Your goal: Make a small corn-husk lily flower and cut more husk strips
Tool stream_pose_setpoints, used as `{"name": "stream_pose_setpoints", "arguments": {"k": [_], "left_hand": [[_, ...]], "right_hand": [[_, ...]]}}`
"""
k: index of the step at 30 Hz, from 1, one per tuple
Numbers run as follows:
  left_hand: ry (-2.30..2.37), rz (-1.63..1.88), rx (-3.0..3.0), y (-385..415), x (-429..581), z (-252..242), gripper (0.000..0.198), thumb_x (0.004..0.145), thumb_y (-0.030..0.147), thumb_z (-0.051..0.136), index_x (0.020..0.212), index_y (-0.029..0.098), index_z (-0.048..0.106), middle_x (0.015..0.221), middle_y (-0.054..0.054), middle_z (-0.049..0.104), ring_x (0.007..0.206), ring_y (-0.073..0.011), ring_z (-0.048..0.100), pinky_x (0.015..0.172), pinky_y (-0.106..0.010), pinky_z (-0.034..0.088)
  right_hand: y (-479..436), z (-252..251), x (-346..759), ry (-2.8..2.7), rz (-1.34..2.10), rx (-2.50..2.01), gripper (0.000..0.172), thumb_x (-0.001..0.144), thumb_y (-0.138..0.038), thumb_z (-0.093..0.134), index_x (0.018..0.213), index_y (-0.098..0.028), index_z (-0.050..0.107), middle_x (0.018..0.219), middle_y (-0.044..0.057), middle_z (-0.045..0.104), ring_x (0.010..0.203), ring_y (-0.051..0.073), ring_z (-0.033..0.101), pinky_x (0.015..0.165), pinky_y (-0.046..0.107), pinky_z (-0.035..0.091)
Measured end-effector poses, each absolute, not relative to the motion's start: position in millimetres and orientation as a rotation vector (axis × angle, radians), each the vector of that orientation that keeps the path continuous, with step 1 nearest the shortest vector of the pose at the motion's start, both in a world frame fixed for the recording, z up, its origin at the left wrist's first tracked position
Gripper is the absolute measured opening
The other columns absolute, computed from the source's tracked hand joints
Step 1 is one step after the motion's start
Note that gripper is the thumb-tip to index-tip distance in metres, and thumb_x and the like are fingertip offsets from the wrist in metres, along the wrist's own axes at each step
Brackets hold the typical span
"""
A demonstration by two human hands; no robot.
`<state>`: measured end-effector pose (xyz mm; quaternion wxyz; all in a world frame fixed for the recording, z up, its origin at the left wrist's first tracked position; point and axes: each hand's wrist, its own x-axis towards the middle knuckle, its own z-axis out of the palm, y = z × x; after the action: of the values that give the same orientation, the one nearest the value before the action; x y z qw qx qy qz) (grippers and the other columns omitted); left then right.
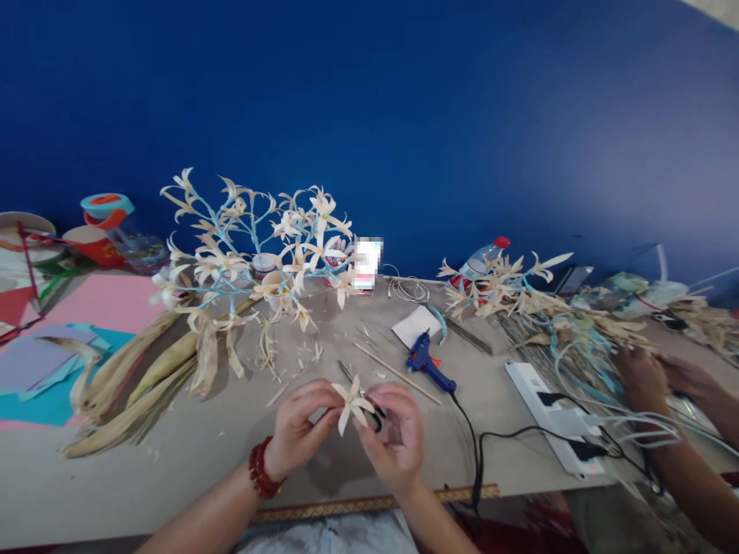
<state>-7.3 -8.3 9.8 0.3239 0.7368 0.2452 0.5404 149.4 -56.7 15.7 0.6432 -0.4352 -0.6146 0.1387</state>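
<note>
My left hand [301, 425] and my right hand [393, 433] meet above the grey table [202, 454], both pinched on a small cream husk flower [353, 402] held between them. A red bead bracelet [261, 469] circles my left wrist. Something dark, perhaps scissor handles [376, 419], shows behind my right fingers. Beyond my hands stands a blue-stemmed branch of husk flowers [254, 246].
A blue glue gun [428, 362] with a black cord lies right of my hands, beside a thin wooden stick [397, 373] and a white power strip [557, 419]. Corn husks [132, 385] lie at left. Another person's hands [663, 377] work at right among husk flowers [502, 288].
</note>
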Motion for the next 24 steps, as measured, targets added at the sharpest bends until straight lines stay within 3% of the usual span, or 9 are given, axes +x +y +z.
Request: {"name": "stream_pose_setpoints", "arguments": {"k": [4,8,13,24], "left_hand": [[0.603,1.429,1.961,-8.8,-7.1,11.8,0.011,0.081,0.008,0.059,0.083,0.019,0.063,0.070,-0.003,0.069,0.068,-0.0147,0.062,0.065,-0.025,0.050],[0.575,1.438,1.993,-9.3,-6.6,12.2,0.013,0.081,0.007,0.058,0.085,0.019,0.062,0.069,-0.003,0.068,0.069,-0.0149,0.062,0.066,-0.025,0.050],[0.551,1.420,2.004,-9.1,-6.3,10.7,0.014,0.082,0.006,0.057,0.086,0.019,0.062,0.071,-0.003,0.067,0.067,-0.0147,0.061,0.063,-0.025,0.049],[0.528,1.409,1.987,-8.9,-5.8,13.6,0.018,0.080,0.002,0.057,0.087,0.018,0.061,0.073,-0.004,0.066,0.069,-0.0138,0.060,0.064,-0.023,0.048]], "right_hand": [[-58.5,29.3,161.8,-1.595,0.058,-0.933,0.047,0.075,-0.010,0.064,0.115,-0.033,0.058,0.102,0.007,0.059,0.090,0.026,0.060,0.078,0.049,0.053],[-55.3,44.3,169.3,-1.809,-0.037,-0.910,0.034,0.081,-0.016,0.061,0.109,-0.034,0.064,0.099,0.006,0.062,0.087,0.025,0.061,0.078,0.049,0.053],[-50.5,49.8,167.6,-1.826,-0.109,-0.842,0.022,0.084,-0.012,0.057,0.098,-0.025,0.069,0.092,0.006,0.061,0.086,0.021,0.060,0.079,0.044,0.054],[-48.0,52.9,168.8,-1.877,-0.097,-0.802,0.022,0.083,-0.012,0.058,0.098,-0.024,0.069,0.091,0.006,0.063,0.085,0.021,0.060,0.081,0.043,0.053]]}}
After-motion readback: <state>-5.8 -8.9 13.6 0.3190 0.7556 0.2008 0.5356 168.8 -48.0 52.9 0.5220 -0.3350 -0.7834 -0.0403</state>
